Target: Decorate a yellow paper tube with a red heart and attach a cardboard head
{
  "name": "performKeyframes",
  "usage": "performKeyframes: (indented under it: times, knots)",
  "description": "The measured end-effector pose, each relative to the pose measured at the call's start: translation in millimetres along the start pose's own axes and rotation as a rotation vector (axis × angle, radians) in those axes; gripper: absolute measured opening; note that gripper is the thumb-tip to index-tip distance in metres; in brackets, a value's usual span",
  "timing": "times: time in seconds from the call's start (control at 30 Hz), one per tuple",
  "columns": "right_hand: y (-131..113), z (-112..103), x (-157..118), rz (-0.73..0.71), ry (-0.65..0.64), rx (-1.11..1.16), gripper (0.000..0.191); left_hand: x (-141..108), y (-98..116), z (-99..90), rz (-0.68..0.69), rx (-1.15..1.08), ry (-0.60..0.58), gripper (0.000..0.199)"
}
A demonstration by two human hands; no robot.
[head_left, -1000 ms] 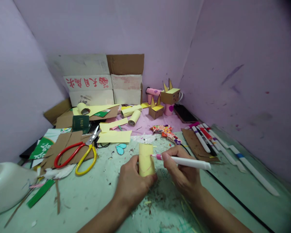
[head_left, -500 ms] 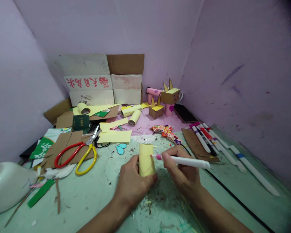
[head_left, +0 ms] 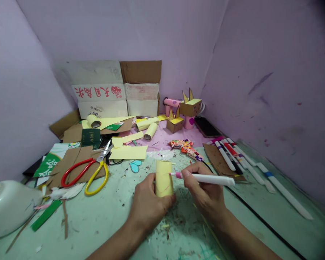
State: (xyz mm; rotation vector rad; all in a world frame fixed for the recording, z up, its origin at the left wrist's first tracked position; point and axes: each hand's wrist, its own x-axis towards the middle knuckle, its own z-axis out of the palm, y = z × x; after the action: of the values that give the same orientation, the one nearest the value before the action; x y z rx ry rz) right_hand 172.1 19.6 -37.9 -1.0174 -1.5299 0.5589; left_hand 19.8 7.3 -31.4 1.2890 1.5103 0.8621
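Note:
My left hand [head_left: 150, 202] is closed around the lower part of a yellow paper-covered tube [head_left: 164, 177], thumb across its near end. A faint curved line shows on the tube's paper. Held in my right hand [head_left: 206, 191] is a white marker [head_left: 208, 179] with a pink collar, pinched between thumb and fingers. Its tip points left and meets the tube's right edge, or comes very close to it. A blue paper heart [head_left: 135, 166] lies on the table just beyond my left hand.
Scissors [head_left: 90, 169] with red and yellow handles lie left on cardboard. Several markers [head_left: 256, 173] rest at the right beside a phone [head_left: 206, 126] and a black cable [head_left: 260, 213]. Cardboard box figures [head_left: 174, 124], more yellow tubes [head_left: 150, 131] and a patterned glue gun [head_left: 186, 148] sit farther back.
Almost nothing differs. Both hands, the tube and the marker hold nearly the same positions, with only a tiny shift of the whole view.

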Motion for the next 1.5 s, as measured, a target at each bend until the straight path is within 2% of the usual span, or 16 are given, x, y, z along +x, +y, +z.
performKeyframes:
  times: [0.13, 0.2, 0.4, 0.5, 0.63, 0.73, 0.8, 0.87, 1.0, 1.07, 1.3, 1.43, 1.5]
  knots:
    - [0, 0, 0, 0.070, 0.080, 0.083, 0.020, 0, -3, -0.3, 0.011, -0.017, 0.004, 0.040]
    - [-1, 0, 2, 0.161, 0.113, 0.170, 0.019, 0, -3, -0.9, 0.010, 0.013, 0.020, 0.040]
    - [2, 7, 11, 0.511, -0.032, 0.458, 0.043, -1, 3, -3.8, 0.069, 0.129, 0.070, 0.046]
    - [7, 11, 12, 0.588, -0.066, 0.642, 0.046, -5, 3, -3.1, 0.101, 0.232, 0.060, 0.046]
    - [10, 13, 11, 0.672, -0.069, 0.722, 0.047, -13, 0, -0.7, 0.184, 0.431, 0.098, 0.045]
    - [4, 12, 15, 0.751, -0.025, 0.784, 0.045, -15, 0, -1.0, 0.227, 0.452, 0.083, 0.044]
    - [-1, 9, 19, 0.785, 0.001, 0.831, 0.045, -13, 1, -2.8, 0.242, 0.391, 0.026, 0.046]
    - [-6, 6, 23, 0.798, -0.001, 0.885, 0.045, -9, 1, -5.4, 0.241, 0.215, -0.099, 0.047]
    - [-10, -1, 27, 0.801, -0.080, 0.956, 0.043, -2, 0, -9.6, 0.041, -0.285, -0.525, 0.057]
    - [-9, -1, 27, 0.782, -0.107, 0.948, 0.040, -1, -2, -10.2, -0.060, -0.373, -0.626, 0.060]
    - [-5, 5, 23, 0.735, -0.113, 0.893, 0.045, 3, -11, -9.8, -0.114, -0.444, -0.624, 0.060]
    - [2, 3, 23, 0.686, -0.014, 0.847, 0.041, 0, -9, -8.6, -0.105, -0.480, -0.626, 0.060]
    - [6, 1, 23, 0.616, 0.039, 0.714, 0.041, -4, -4, -10.6, -0.065, -0.531, -0.590, 0.060]
